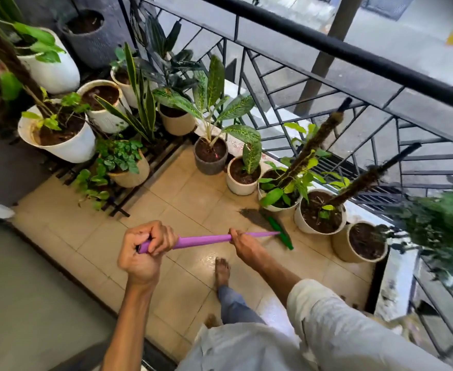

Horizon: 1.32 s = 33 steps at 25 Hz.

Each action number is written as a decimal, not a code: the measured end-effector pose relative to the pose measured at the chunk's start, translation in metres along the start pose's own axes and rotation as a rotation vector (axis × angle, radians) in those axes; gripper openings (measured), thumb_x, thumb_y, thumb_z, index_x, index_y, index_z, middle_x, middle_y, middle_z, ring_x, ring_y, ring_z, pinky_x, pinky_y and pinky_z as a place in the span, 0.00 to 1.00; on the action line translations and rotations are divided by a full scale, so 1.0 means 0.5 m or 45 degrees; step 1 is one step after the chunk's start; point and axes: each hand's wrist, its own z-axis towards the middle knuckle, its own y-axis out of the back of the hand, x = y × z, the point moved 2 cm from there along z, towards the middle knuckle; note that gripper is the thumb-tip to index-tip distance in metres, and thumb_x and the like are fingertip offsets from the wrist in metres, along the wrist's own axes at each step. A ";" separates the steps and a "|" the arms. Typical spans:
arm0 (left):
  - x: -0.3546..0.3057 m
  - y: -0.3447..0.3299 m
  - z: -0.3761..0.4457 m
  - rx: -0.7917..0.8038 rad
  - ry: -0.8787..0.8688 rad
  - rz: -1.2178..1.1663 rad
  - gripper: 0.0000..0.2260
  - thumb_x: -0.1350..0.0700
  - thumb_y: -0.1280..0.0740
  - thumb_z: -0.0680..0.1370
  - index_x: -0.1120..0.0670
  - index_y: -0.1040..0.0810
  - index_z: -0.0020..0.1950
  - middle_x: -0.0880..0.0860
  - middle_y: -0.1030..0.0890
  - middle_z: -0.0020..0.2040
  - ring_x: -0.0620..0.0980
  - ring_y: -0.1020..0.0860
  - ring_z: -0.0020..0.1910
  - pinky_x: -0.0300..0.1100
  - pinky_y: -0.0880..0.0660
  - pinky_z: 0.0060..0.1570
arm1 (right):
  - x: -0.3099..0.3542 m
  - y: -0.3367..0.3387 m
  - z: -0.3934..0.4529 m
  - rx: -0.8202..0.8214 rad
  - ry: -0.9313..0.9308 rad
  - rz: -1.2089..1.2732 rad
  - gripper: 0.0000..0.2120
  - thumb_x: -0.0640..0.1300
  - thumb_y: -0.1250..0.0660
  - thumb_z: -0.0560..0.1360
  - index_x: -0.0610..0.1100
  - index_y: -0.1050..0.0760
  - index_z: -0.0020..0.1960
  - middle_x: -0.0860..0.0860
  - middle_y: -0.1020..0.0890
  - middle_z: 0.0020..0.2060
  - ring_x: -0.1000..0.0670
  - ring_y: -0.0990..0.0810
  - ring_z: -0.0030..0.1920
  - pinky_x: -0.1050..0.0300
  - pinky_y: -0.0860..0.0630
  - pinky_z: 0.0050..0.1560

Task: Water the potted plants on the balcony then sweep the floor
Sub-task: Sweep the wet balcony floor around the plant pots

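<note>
By the pot row (319,218) your left hand (142,253) and right hand (242,243) each had a grip wrapped round the purple broom handle (204,241), head (279,230) on the tiles (182,210); best pulled debris away from pots in short low strokes

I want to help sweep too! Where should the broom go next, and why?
Probably a short pull of the green broom head back toward the bare foot. It sits right beside the white round pots, and both hands, left and right, grip the purple plastic handle, so dirt comes away from them.
</note>
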 end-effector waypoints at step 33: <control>-0.202 0.124 -0.206 -0.593 -0.389 0.274 0.14 0.42 0.32 0.66 0.46 0.30 0.27 0.49 0.40 0.23 0.45 0.40 0.26 0.45 0.38 0.34 | 0.359 0.034 0.123 0.092 0.604 0.111 0.21 0.38 0.52 0.91 0.36 0.41 0.82 0.40 0.28 0.75 0.41 0.27 0.73 0.50 0.33 0.74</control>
